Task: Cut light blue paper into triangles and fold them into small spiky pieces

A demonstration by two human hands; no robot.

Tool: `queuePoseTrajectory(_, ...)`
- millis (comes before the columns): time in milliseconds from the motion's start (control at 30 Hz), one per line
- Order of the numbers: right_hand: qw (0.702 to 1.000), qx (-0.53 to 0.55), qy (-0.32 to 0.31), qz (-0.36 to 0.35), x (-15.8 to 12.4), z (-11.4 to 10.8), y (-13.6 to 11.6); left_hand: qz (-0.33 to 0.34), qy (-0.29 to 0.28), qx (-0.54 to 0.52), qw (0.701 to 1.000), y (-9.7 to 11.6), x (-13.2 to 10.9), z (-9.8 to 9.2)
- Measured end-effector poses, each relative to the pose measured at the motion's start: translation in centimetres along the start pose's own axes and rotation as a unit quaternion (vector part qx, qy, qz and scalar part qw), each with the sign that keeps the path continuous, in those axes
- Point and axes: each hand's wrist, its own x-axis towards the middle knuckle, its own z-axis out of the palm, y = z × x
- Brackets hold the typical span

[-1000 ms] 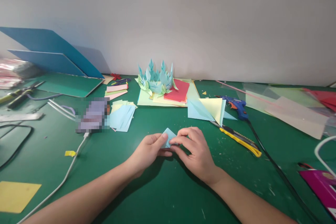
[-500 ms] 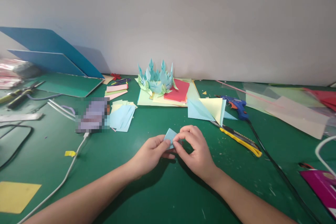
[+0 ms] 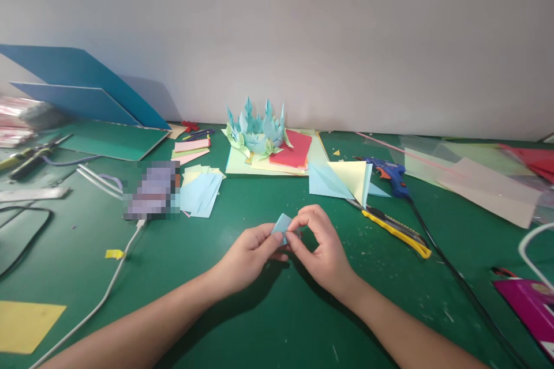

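Above the green mat (image 3: 268, 311), both hands' grips pinch a small folded light-blue paper (image 3: 281, 223).

We find no readable text, label, brand or no. anywhere. The pixelated object (image 3: 151, 190) on the bench (image 3: 259, 323) gives nothing legible. Magenta packet (image 3: 530, 302) at right edge: a mark, too small to read. Light-blue paper piece (image 3: 282, 223), yellow knife (image 3: 396, 230) & blue glue gun (image 3: 392, 176): no legible marks.
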Motion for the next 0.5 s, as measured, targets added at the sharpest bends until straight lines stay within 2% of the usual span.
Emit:
queuePoseTrajectory(133, 0.999, 0.038, 0.008, 0.025, -0.13, 0.15, 0.15, 0.008, 0.0, 0.022, 1.0, 0.1, -0.03, 0.08)
queuePoseTrajectory(267, 0.991, 0.105, -0.003, 0.087, -0.31, 0.23, 0.38, 0.004, 0.014, 0.042, 0.999, 0.17, -0.09, 0.25)
queuePoseTrajectory(367, 0.982, 0.141, -0.026, 0.126, -0.24, 0.12, 0.39, 0.01, 0.019, 0.039, 0.999, 0.15, -0.11, 0.3)
queuePoseTrajectory(500, 0.978, 0.152, -0.068, 0.129, 0.05, -0.15, 0.2, 0.021, 0.034, 0.039, 0.998, -0.09, -0.11, 0.23)
